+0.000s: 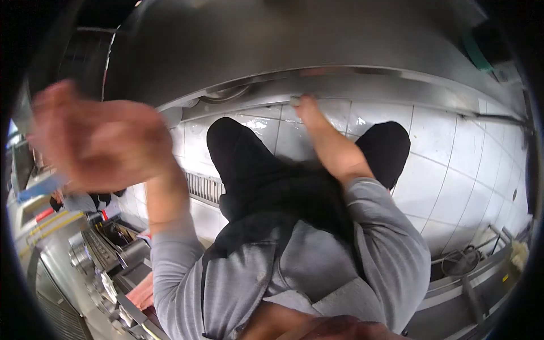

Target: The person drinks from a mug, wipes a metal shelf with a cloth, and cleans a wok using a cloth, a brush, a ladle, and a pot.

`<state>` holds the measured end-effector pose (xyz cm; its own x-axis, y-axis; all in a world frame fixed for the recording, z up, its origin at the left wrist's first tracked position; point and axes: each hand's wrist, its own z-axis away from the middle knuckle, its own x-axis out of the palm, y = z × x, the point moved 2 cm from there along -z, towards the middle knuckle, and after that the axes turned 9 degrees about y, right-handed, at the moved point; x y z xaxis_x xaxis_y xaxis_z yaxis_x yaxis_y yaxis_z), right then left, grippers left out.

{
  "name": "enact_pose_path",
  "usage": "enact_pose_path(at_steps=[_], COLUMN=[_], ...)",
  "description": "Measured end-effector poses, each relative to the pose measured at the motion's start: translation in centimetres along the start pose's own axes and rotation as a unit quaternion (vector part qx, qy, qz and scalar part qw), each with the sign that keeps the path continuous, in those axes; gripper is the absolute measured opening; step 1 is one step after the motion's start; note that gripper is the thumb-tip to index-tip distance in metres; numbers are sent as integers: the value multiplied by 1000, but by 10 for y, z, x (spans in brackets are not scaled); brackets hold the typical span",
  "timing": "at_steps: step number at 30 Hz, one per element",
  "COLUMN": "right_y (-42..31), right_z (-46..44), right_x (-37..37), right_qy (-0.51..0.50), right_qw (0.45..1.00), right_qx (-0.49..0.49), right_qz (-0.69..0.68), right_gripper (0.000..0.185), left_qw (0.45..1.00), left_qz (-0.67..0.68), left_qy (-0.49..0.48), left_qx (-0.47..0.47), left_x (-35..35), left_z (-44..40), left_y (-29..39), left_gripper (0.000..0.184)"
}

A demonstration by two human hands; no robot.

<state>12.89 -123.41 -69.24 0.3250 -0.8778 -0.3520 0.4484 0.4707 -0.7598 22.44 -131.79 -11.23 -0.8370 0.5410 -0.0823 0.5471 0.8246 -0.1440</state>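
Note:
My left hand is raised close to the camera at the left, smeared by motion. Its fingers are too blurred to read, and nothing in it can be made out. Low down between my knees, my right hand reaches to the edge of the steel lower shelf under the counter. Its fingers look closed, with a small pale spot at their tips that I cannot identify. A round metal dish or pan lies on that shelf, left of my right hand.
A steel counter spans the front. White floor tiles look wet in places, and a drain grate lies by my left leg. Behind left stand kitchen equipment and a person in dark trousers. A wire strainer sits on a rack behind right.

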Motion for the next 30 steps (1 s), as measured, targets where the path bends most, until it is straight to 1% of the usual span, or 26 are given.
enact_pose_path(at_steps=[1,2,3,4,5,6,7,8,9,11,12,13,14,15,16,17,18,19,20,21,22,24,25,27,28,30], right_y=[-21,-46,-48,-50,-54,-53,-54,-59,-83,-92,-94,-79,-102,-138,-166,-191,-216,-239,-258,-269,-278,-290,-294,-298,-298,-300], right_z=[13,35,44,49,55,63,71,84,110,128,127,104,119,152,168,185,214,240,259,265,264,242,230,210,205,201], right_x=[31,31,29,24,22,18,11,3,-15,-31,-37,-37,-58,-88,-112,-137,-163,-186,-205,-222,-237,-255,-259,-261,-261,-259], right_qy=[-34,-66,-88,-110,-135,-178,-208,-222,-222,-242,-251,-297,-239,-183,-190,-192,-154,-116,-9,79,170,250,270,308,314,322], right_qw=[999,910,890,864,830,933,973,952,950,952,953,945,967,978,961,920,903,880,789,750,702,662,641,594,589,581], right_qx=[15,-208,-275,-341,-411,-262,-95,83,77,88,94,80,5,-72,-203,-329,-395,-460,-613,-655,-687,-684,-682,-671,-672,-671], right_qz=[-27,353,353,354,353,171,-14,-193,-205,-167,-145,-112,-86,-62,15,89,66,38,27,55,78,178,225,318,321,328], right_gripper=[39,40,40,39,38,38,37,37,42,44,44,50,50,51,46,42,34,27,20,19,18,19,21,24,25,27], left_qw=[998,989,963,907,784,674,550,411,372,297,290,282,273,290,305,315,322,329,333,338,360,402,381,381,379,401], left_qz=[6,11,5,-12,-35,-50,-59,-58,-19,72,66,58,50,-30,-92,-153,-213,-226,-241,-257,-269,-290,-297,-352,-379,-393], left_qy=[-30,-73,-126,-166,-170,-155,-93,-25,31,140,112,85,60,68,102,134,164,190,216,239,238,229,184,106,66,162], left_qx=[-50,-129,-239,-387,-595,-720,-828,-909,-927,-942,-948,-954,-959,-954,-942,-927,-908,-897,-886,-873,-861,-838,-856,-848,-842,-811], left_x=[2,3,5,3,-3,-10,-6,0,5,20,23,23,23,26,28,30,29,28,26,22,23,37,37,26,19,-4], left_z=[39,81,127,180,236,302,331,354,379,420,423,427,435,466,464,458,455,458,464,473,490,523,517,508,506,510], left_y=[16,25,37,47,58,65,74,82,85,78,76,74,73,74,71,68,64,54,46,38,27,9,1,-13,-18,-31], left_gripper=[29,26,25,24,28,31,31,31,30,30,32,35,37,32,33,33,33,36,40,43,48,58,72,77,79,77])
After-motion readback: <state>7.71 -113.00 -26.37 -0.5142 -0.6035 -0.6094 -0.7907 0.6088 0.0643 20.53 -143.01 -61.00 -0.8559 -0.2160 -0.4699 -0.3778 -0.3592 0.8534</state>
